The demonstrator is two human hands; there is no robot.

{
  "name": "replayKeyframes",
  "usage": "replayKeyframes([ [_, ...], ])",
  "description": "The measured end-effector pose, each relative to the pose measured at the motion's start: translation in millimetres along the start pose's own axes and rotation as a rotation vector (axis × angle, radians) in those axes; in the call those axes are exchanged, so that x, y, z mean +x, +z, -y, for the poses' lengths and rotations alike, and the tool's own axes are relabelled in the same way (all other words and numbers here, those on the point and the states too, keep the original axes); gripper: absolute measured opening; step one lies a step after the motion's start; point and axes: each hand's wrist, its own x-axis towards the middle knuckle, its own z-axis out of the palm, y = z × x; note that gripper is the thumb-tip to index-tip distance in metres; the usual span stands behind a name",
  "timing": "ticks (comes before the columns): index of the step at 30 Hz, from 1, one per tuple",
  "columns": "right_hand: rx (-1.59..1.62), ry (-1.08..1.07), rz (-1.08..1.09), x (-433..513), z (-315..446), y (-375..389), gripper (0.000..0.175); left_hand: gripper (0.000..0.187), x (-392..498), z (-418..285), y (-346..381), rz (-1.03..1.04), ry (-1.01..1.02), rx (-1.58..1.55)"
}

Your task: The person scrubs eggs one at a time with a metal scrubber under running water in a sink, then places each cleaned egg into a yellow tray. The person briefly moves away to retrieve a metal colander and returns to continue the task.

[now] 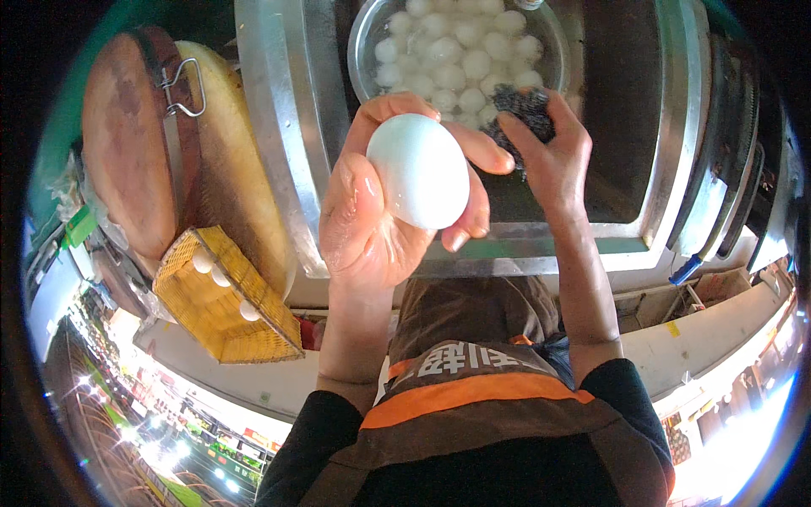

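Note:
My left hand [361, 215] is raised over the sink's near side, its fingers curled around a smooth white egg [418, 171]. The skin of that hand looks wet. To its right, my right hand [557, 142] grips a dark, curly scouring pad [529, 117], apart from the egg. Beyond both hands a round basin [360, 70] holds many white, egg-like rounds [447, 54] under water. It sits inside a stainless steel sink [304, 127]. My hands cover part of the basin's near edge.
At the left lie a brown rounded board [127, 139] with a metal clasp [190, 85] and a pale yellow board [231, 158]. A tilted yellow woven basket [253, 336] holds three white eggs [249, 310]. Dark flat items and a blue-ended handle [685, 269] line the right side.

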Motion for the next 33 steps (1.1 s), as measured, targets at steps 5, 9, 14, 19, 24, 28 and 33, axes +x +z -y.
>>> replayKeyframes([
  [5,0.215,0.070,-0.051,-9.7,12.8,-8.9,0.025,0.073,-0.2,-1.7,13.1,-0.132,-0.039,0.077],
  [9,0.397,0.001,-0.039,-21.3,39.0,-21.6,0.033,0.091,-5.9,4.3,18.7,-0.433,-0.097,0.353],
  [14,0.341,-0.501,0.004,-21.3,71.5,-31.5,0.041,0.083,-8.4,15.8,16.8,-0.524,-0.092,0.741],
  [19,-0.045,-0.668,0.050,-10.5,76.3,-18.5,0.038,0.071,-12.9,16.4,24.9,-0.613,-0.079,0.684],
  [24,0.010,-0.262,-0.090,-17.3,67.7,-23.3,0.031,0.066,-17.7,-3.9,32.7,-0.336,-0.076,0.214],
  [28,0.094,-0.086,-0.062,-34.3,67.8,-38.6,0.029,0.060,-21.9,-10.1,40.1,-0.205,0.086,0.148],
  [33,0.186,-0.266,-0.078,-53.3,83.9,-53.9,0.034,0.069,-31.8,-17.4,63.0,-0.356,0.134,0.666],
])
